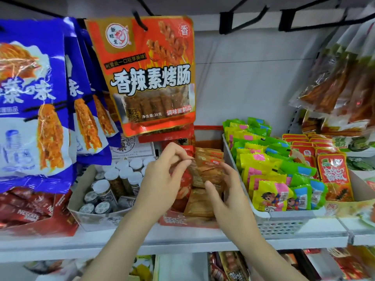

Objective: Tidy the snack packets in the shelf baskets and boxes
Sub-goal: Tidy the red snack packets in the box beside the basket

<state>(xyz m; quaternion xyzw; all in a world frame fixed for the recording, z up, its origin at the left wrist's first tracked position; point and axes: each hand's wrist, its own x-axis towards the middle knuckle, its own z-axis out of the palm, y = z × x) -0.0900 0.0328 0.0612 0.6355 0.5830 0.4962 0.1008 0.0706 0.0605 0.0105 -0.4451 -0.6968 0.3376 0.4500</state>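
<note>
my left hand (162, 177) pinches the top edge of a brown packet (205, 175), my right hand (229, 191) curls around its lower right side. it stands upright over the red box (182, 221), just left of the white basket (284, 220). the slot lies straight below, so both hands lower together.

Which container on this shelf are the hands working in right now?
The red box of brown packets, between the jar box and white basket; both hands pinch packets there.
</note>
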